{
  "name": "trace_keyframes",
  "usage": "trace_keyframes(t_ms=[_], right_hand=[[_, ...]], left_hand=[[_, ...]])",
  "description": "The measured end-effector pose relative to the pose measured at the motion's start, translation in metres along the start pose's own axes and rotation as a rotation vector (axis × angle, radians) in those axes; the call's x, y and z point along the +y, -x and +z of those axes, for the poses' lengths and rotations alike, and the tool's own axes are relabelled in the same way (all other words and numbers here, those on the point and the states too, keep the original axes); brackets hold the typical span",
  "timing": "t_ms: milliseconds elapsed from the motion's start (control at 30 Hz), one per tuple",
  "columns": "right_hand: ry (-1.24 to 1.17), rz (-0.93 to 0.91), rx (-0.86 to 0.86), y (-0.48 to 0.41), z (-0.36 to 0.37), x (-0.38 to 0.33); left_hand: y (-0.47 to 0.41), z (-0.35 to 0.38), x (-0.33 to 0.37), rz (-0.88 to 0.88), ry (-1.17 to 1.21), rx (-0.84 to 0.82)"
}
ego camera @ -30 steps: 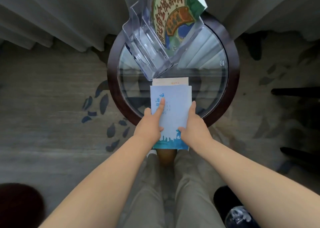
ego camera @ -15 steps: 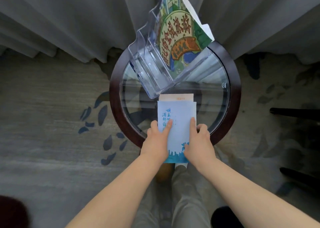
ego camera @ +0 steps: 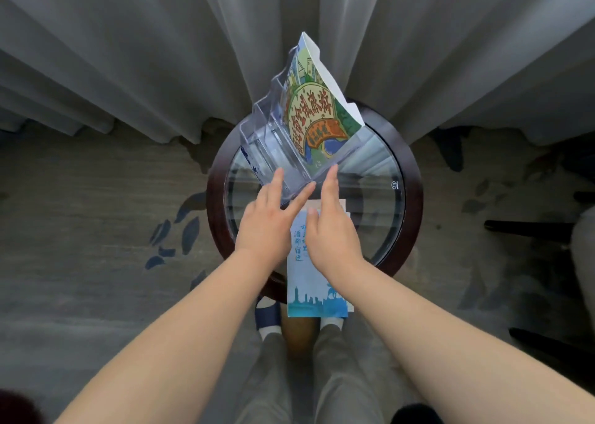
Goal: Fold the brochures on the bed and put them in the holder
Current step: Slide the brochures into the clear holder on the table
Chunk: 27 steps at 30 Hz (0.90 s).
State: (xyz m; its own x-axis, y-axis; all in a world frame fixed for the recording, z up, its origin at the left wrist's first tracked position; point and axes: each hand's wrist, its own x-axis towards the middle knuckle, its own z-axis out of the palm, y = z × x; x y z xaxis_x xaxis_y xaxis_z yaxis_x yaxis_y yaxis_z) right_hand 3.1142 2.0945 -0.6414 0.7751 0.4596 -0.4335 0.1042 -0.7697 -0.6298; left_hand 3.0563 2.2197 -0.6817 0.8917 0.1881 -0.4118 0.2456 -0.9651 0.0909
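A clear tiered holder [ego camera: 267, 143] stands at the back of the round glass table [ego camera: 415, 195], with a green illustrated brochure [ego camera: 317, 114] upright in its rear pocket. A folded light-blue brochure [ego camera: 317, 291] lies on the table's near side and hangs over the rim toward me. A cream brochure [ego camera: 342, 203] peeks out beyond it. My left hand [ego camera: 270, 221] is open, its fingers stretched to the holder's front edge. My right hand [ego camera: 331, 227] is open above the blue brochure, fingertips at the holder's front lip.
Grey curtains [ego camera: 161, 53] hang right behind the table. Dark chair legs [ego camera: 528, 225] stand on the right. The carpet shows blue leaf shapes [ego camera: 183, 233] on the left. My legs and feet [ego camera: 267, 317] are under the table's near edge.
Both hands have left the sides of the blue brochure and moved forward to the holder's front edge. The brochure stays on the table, now overhanging the rim.
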Motion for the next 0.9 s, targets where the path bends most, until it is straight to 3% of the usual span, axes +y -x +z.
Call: trace_keyframes(t_ms=[100, 200, 333, 567, 700, 833, 900], right_hand=[[-0.108, 0.068, 0.014, -0.013, -0.009, -0.019], [-0.133, 0.102, 0.040, -0.033, -0.022, -0.026], [-0.075, 0.138, 0.079, -0.064, -0.040, -0.017], [0.061, 0.118, 0.076, -0.080, -0.062, 0.017], [0.054, 0.086, 0.059, -0.090, -0.078, 0.038], [0.140, -0.006, 0.030, -0.092, -0.093, 0.048], [0.300, -0.057, 0.015, -0.089, -0.093, 0.049]], left_hand=[[-0.013, 0.000, -0.004, 0.160, -0.080, -0.122], [-0.021, -0.004, 0.002, 0.233, -0.006, -0.103], [-0.030, -0.018, 0.022, 0.147, 0.332, -0.064], [-0.058, -0.040, 0.077, 0.029, 0.381, -0.153], [-0.076, -0.043, 0.091, 0.080, 0.427, -0.160], [-0.084, -0.040, 0.086, 0.196, 0.214, -0.088], [-0.083, -0.037, 0.078, 0.119, 0.019, -0.022]])
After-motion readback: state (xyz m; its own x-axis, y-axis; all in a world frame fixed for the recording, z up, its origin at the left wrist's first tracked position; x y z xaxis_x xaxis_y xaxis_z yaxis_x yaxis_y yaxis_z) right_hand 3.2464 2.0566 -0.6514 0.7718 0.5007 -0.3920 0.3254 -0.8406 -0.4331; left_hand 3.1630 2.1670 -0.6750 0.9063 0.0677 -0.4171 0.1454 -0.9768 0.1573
